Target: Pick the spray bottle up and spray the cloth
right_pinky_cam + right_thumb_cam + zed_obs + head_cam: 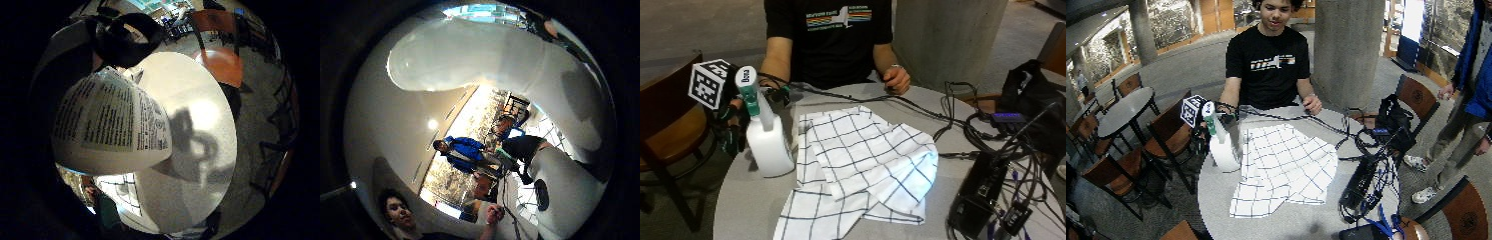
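— Nearest the camera, what lies on the table (740, 210)?

— One white cloth (859, 165) with a dark grid, spread and rumpled across the middle of the round grey top, its near corner hanging toward the near edge. To its right sits one black box (983, 192) with a tangle of black cables (959, 125) running toward the far side.

— And the spray bottle?

— One white spray bottle (766, 135) with a green trigger head, upright just left of the cloth, near the table's left edge. The outside view does not settle whether its base rests on the table or is just off it.

— Does the gloved hand have it?

— The right hand (740, 107) is at the bottle's neck, behind the green trigger, fingers wrapped round it, so it is grasping the bottle. From the little finger side of the palm, the bottle's printed label (112, 120) fills much of the picture, with the bottle's shadow on the tabletop beyond.

— Farther back?

— The person's bare left hand (896, 80) rests at the far edge of the table, fingers curled at a cable. One wooden chair (666, 125) stands left of the table, and one black bag (1036, 90) at the far right.
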Motion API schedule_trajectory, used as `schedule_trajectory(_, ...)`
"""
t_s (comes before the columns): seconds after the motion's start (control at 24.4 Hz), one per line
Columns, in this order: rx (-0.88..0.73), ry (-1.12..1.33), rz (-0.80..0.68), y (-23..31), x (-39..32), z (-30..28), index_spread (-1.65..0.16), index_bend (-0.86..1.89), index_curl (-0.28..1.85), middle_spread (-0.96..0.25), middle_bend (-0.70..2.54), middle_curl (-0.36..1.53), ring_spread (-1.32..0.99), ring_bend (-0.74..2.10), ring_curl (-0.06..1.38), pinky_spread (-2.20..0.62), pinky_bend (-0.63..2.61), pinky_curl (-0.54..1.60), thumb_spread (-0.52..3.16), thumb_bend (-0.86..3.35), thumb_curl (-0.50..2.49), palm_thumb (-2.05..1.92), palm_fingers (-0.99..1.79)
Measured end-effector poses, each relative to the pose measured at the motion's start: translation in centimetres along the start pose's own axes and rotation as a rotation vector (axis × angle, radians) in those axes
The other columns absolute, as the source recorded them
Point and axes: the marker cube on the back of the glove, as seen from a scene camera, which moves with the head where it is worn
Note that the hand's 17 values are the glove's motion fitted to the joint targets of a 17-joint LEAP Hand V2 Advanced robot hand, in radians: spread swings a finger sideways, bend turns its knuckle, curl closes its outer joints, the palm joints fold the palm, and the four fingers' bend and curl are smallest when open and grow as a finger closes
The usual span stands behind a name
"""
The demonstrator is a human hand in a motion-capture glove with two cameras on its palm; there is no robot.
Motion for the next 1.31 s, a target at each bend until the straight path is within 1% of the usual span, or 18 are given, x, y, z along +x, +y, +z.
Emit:
schedule_trajectory(0.08, 0.009, -0.012, 0.007, -0.4, 0.0, 0.3, -0.34, 0.07, 0.19, 0.04, 0.28, 0.42, 0.11, 0.35, 0.34, 0.26, 0.59, 0.38, 0.89, -0.05, 0.37, 0.66, 0.46)
schedule_trajectory(0.25, 0.011, -0.008, 0.015, -1.4, 0.0, 1.1, -0.34, 0.04, 0.17, 0.02, 0.37, 0.43, 0.1, 0.41, 0.34, 0.27, 0.56, 0.36, 0.88, -0.02, 0.38, 0.7, 0.58)
schedule_trajectory(0.37, 0.019, 0.003, 0.021, -2.6, 0.0, 2.1, -0.34, 0.03, 0.15, -0.02, 0.53, 0.47, 0.06, 0.43, 0.34, 0.27, 0.49, 0.34, 0.86, 0.05, 0.41, 0.85, 0.72)
schedule_trajectory(0.45, 0.035, 0.008, 0.024, -3.5, 0.0, 2.7, -0.34, 0.05, 0.14, -0.03, 0.57, 0.47, 0.03, 0.43, 0.34, 0.27, 0.48, 0.33, 0.85, 0.07, 0.43, 0.92, 0.77)
schedule_trajectory(0.57, 0.071, 0.021, 0.02, -4.6, 0.1, 3.5, -0.31, 0.16, 0.18, -0.06, 0.54, 0.47, 0.01, 0.43, 0.35, 0.27, 0.44, 0.33, 0.81, 0.11, 0.47, 1.02, 0.84)
schedule_trajectory(0.78, 0.112, 0.031, 0.012, -5.3, 0.1, 3.8, -0.26, 0.3, 0.26, -0.08, 0.5, 0.47, -0.03, 0.37, 0.34, 0.25, 0.33, 0.3, 0.67, 0.08, 0.51, 1.06, 0.99)
schedule_trajectory(1.11, 0.132, 0.068, -0.03, -5.3, 0.0, 3.4, -0.23, 0.31, 0.34, -0.1, 0.47, 0.48, -0.08, 0.33, 0.35, 0.22, 0.24, 0.3, 0.51, 0.02, 0.57, 1.1, 1.09)
schedule_trajectory(1.31, 0.053, 0.127, -0.086, -5.3, -1.1, 1.9, -0.22, 0.3, 0.38, -0.1, 0.47, 0.48, -0.12, 0.33, 0.36, 0.2, 0.2, 0.3, 0.44, -0.01, 0.6, 1.12, 1.14)
